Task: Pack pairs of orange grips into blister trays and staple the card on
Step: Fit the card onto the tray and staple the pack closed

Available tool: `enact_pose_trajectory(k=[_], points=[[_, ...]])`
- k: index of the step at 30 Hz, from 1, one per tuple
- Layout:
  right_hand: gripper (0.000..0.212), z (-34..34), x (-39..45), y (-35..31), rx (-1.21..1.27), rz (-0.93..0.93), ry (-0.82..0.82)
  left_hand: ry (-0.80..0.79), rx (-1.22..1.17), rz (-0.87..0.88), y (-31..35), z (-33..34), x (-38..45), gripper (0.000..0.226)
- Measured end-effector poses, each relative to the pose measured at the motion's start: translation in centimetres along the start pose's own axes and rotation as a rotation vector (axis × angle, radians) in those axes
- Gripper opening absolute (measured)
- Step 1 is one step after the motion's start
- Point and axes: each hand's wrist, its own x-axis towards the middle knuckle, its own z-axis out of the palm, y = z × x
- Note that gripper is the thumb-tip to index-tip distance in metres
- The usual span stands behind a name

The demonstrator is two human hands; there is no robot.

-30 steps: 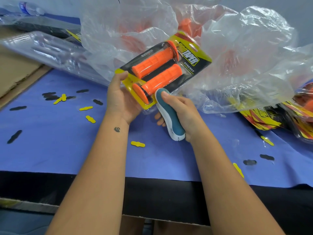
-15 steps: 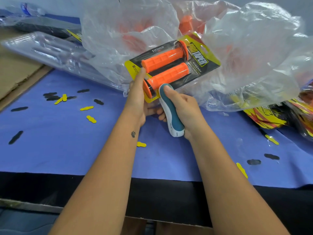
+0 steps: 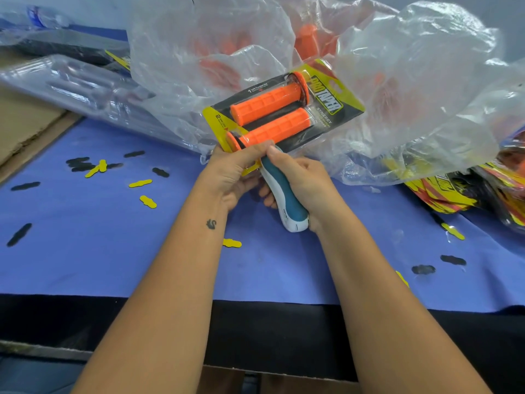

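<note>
2 Hands Clamped on Pack and Stapler

2 orange grips point(image 3: 268, 116) lay side by side in a clear blister tray, backed by a yellow-and-black card point(image 3: 336, 102) printed with a brand name. The pack point(image 3: 284, 112) was held tilted above the blue table cover point(image 3: 113, 251), its lower left corner toward the person.

The left hand point(image 3: 233, 173) gripped that corner, thumb laid across the front beside the flanged end of the lower grip and fingers curled behind. The right hand point(image 3: 305, 182) was wrapped around a teal-and-white stapler point(image 3: 281, 191), thumb on top near its nose, which met the pack's lower edge just beside the left thumb (whether the card sat inside the stapler's mouth could not be made out). Both hands were close together, their thumbs nearly touching.

Behind the pack rose a large crumpled clear plastic bag point(image 3: 412, 95) with more orange grips showing dimly through it. To the left lay a stack of empty clear blister trays point(image 3: 85, 89) over a sheet of brown cardboard point(image 3: 25, 123). At the right edge sat a pile of yellow, red and black printed cards point(image 3: 449, 191). Small yellow and black punch-outs point(image 3: 140, 183) were scattered across the table cover, 1 yellow piece lying partly under the left forearm.
</note>
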Motion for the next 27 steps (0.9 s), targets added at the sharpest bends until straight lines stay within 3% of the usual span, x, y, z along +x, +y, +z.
enact_pose_trajectory(k=[10,14,18,22,27], points=[[0.044,0.3,0.0,0.2,0.024,-0.017,0.014,0.011,-0.048,0.009,-0.3,0.0,0.2,0.013],[0.047,0.1,0.1,0.0,-0.005,0.008,-0.043,0.028,-0.164,-0.004,0.1,0.4,0.0,0.026],[0.047,-0.4,0.1,-0.1,-0.049,0.049,-0.116,0.102,-0.193,0.134,0.4,0.0,0.2,0.031],[0.048,-2.0,0.1,-0.1,-0.1,0.084,0.006,0.12,-0.258,0.183,0.4,-0.5,0.3,0.029],[0.048,-3.2,0.7,0.7,-0.155,0.025,0.273,0.088,-0.325,0.197,0.9,-0.8,0.3,0.039]])
